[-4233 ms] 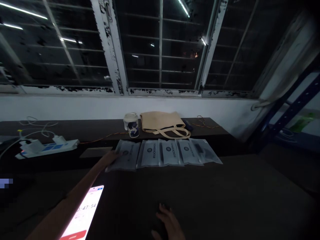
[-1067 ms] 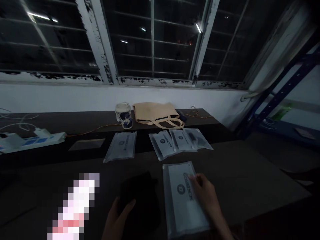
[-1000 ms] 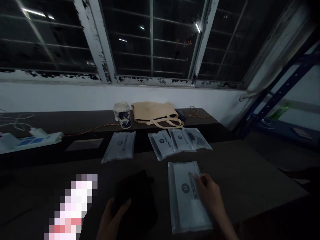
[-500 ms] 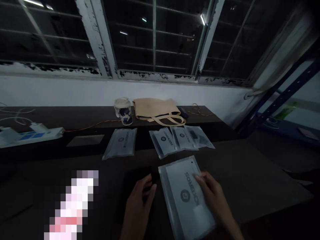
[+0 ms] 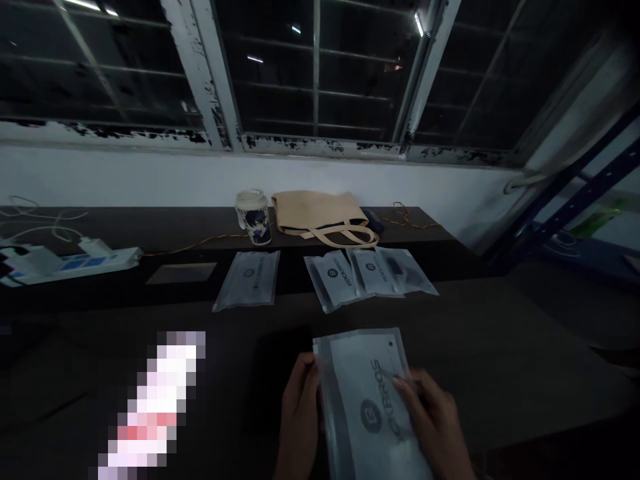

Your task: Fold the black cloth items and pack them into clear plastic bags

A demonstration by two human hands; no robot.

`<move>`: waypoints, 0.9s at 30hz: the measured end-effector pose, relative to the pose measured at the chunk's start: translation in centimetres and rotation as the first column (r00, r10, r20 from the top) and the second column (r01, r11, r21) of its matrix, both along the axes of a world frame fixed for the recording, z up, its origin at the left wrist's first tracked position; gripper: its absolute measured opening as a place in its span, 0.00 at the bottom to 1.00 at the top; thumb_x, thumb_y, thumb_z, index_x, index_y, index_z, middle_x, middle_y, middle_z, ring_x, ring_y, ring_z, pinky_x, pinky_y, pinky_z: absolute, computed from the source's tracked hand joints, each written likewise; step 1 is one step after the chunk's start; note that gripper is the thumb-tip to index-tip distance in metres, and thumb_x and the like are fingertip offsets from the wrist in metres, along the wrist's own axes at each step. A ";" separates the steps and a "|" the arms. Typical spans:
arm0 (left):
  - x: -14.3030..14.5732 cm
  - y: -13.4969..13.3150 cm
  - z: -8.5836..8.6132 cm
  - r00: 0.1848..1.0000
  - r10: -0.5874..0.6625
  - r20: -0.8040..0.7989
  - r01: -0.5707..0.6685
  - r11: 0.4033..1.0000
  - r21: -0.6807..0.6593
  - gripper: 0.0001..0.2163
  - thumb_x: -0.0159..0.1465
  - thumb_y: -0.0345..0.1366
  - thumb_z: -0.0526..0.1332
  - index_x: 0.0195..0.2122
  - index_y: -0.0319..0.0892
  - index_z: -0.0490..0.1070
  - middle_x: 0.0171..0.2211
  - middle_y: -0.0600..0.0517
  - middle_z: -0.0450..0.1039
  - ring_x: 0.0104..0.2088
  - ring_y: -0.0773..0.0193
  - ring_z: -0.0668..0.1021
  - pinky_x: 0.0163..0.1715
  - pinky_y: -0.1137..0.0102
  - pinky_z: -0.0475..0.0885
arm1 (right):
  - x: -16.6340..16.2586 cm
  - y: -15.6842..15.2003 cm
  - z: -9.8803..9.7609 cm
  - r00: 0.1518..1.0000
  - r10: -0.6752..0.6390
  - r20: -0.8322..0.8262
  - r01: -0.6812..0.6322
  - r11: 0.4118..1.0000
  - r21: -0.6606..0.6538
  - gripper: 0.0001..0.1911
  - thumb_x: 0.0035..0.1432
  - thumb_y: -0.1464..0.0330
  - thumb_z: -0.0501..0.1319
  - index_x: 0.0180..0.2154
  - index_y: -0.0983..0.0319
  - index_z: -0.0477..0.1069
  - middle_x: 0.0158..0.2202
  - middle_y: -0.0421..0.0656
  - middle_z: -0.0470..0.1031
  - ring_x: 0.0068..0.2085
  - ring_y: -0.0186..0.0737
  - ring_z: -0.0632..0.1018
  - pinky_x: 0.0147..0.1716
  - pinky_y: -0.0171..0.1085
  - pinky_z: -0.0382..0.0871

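Observation:
A frosted plastic zip bag (image 5: 370, 390) with a dark round logo and ROCKBROS lettering is held up at the bottom centre, slightly tilted. My right hand (image 5: 434, 417) grips its right side, thumb on the front and the other fingers partly behind. At the left edge, my left hand (image 5: 300, 407) has its fingers closed around the bag's border, with the fingertips hidden. Beyond the hands lie similar bags: one zip bag (image 5: 250, 279) alone on the left, and an overlapping group (image 5: 336, 277) to the right of it. What is inside the held bag cannot be made out.
Along the back stand a patterned cup (image 5: 257, 223) and a folded beige tote bag (image 5: 320, 212). A white power strip (image 5: 75, 262) with plugs and cables lies at left. A pixelated bright strip (image 5: 160, 400) covers the front left. Blue shelving (image 5: 560, 193) rises at right.
My left hand has moved right and closed on the bag's left edge. The bag has tipped up slightly, still in my right hand. The view has shifted a little.

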State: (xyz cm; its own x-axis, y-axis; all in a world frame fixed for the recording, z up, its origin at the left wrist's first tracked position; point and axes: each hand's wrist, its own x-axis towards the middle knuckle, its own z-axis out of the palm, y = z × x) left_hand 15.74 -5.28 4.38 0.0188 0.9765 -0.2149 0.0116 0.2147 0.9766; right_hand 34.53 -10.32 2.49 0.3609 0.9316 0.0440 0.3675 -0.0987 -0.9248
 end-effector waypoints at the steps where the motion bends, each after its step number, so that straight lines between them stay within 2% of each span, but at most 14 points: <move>1: 0.2 -0.1 0.0 1.000 0.001 -0.023 -0.001 1.000 -0.004 0.16 0.62 0.51 0.52 0.37 0.44 0.70 0.30 0.54 0.72 0.29 0.64 0.72 0.29 0.74 0.68 | -0.1 -0.2 0.0 1.000 0.002 0.007 -0.002 1.000 0.006 0.19 0.55 0.52 0.57 0.28 0.61 0.72 0.22 0.39 0.71 0.24 0.34 0.70 0.22 0.29 0.62; 3: 0.3 -0.1 -0.2 0.998 -0.014 -0.060 0.014 1.000 0.004 0.18 0.62 0.52 0.52 0.40 0.44 0.70 0.30 0.53 0.72 0.30 0.63 0.72 0.29 0.73 0.69 | -0.1 -0.4 0.0 0.999 0.025 0.025 -0.025 1.000 0.010 0.18 0.55 0.53 0.58 0.28 0.61 0.73 0.21 0.40 0.72 0.23 0.35 0.71 0.22 0.29 0.63; 7: -0.2 0.5 -0.6 0.999 -0.036 -0.019 0.037 0.997 0.063 0.21 0.62 0.49 0.55 0.53 0.46 0.64 0.42 0.50 0.72 0.38 0.60 0.75 0.39 0.70 0.71 | 0.4 -0.8 -0.6 0.998 0.054 0.041 -0.054 0.999 -0.001 0.17 0.55 0.54 0.58 0.28 0.60 0.73 0.21 0.40 0.72 0.23 0.35 0.71 0.23 0.30 0.65; 10: -1.4 1.3 -0.7 0.988 -0.149 -0.032 0.151 0.986 0.076 0.25 0.61 0.47 0.57 0.58 0.47 0.61 0.38 0.51 0.73 0.34 0.62 0.76 0.35 0.71 0.72 | 0.6 -1.1 -0.7 0.997 0.067 0.038 -0.066 0.998 -0.005 0.16 0.55 0.54 0.58 0.27 0.60 0.73 0.21 0.39 0.72 0.23 0.35 0.71 0.23 0.29 0.64; 14: -3.0 2.2 -0.4 0.943 -0.329 -0.043 0.331 0.943 0.041 0.23 0.57 0.45 0.61 0.53 0.45 0.68 0.30 0.53 0.72 0.27 0.64 0.75 0.27 0.71 0.73 | 0.1 -1.4 -0.1 1.000 0.011 0.001 -0.011 1.000 0.008 0.16 0.55 0.55 0.59 0.25 0.60 0.72 0.19 0.38 0.69 0.21 0.33 0.68 0.21 0.29 0.62; 16: -3.5 2.3 -0.4 0.934 -0.354 -0.041 0.356 0.934 0.025 0.21 0.57 0.45 0.61 0.50 0.44 0.70 0.30 0.53 0.74 0.28 0.63 0.76 0.26 0.70 0.74 | -0.1 -1.5 0.2 1.000 -0.014 -0.023 0.015 1.000 0.009 0.17 0.55 0.54 0.58 0.25 0.60 0.72 0.18 0.37 0.68 0.21 0.33 0.68 0.21 0.29 0.61; 22: -3.6 1.7 -0.8 0.963 -0.262 -0.062 0.265 0.963 0.050 0.17 0.59 0.43 0.59 0.48 0.45 0.71 0.35 0.52 0.77 0.34 0.60 0.78 0.32 0.71 0.75 | 0.2 -1.5 0.1 0.999 0.033 -0.019 -0.033 0.999 -0.012 0.16 0.56 0.55 0.58 0.28 0.60 0.73 0.21 0.39 0.71 0.23 0.34 0.70 0.23 0.29 0.63; 27: -3.4 1.3 -0.5 0.972 -0.229 -0.052 0.232 0.971 0.056 0.15 0.59 0.43 0.60 0.45 0.45 0.74 0.33 0.52 0.77 0.34 0.60 0.78 0.32 0.72 0.74 | -0.1 -1.4 0.6 0.997 -0.040 -0.072 0.040 0.999 -0.007 0.16 0.56 0.55 0.57 0.28 0.60 0.73 0.22 0.39 0.73 0.24 0.34 0.71 0.24 0.29 0.63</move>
